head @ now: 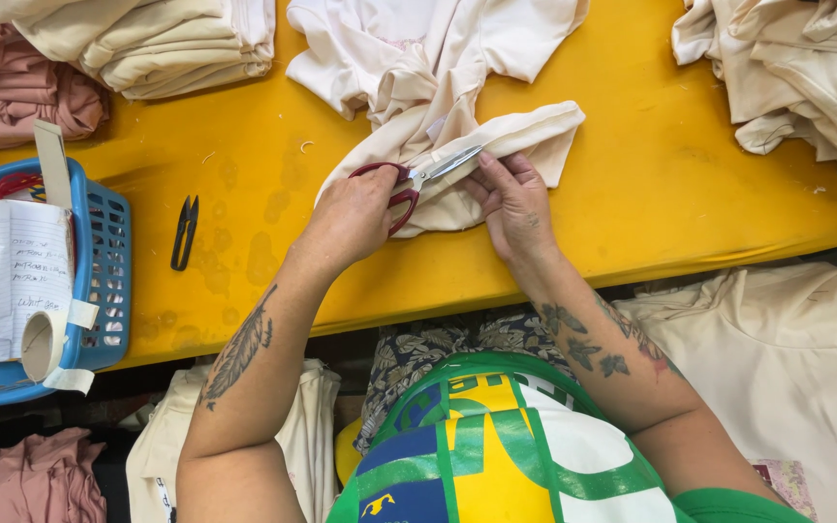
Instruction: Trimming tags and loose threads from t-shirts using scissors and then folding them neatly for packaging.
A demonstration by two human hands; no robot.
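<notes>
Trimming step: your left hand point(351, 218) fingers are closed through the red-handled steel scissors point(417, 179), blades slightly parted at the cream knit garment's point(496, 145) folded edge. Your right hand point(513, 203) fingers pin the cloth flat on the yellow bench point(632, 184), just beside the blade tips. The next cut needs the fabric kept taut.

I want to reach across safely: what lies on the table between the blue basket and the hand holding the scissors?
In the head view, small black thread snips lie on the yellow table between the blue basket and the left hand holding red-handled scissors.
</notes>
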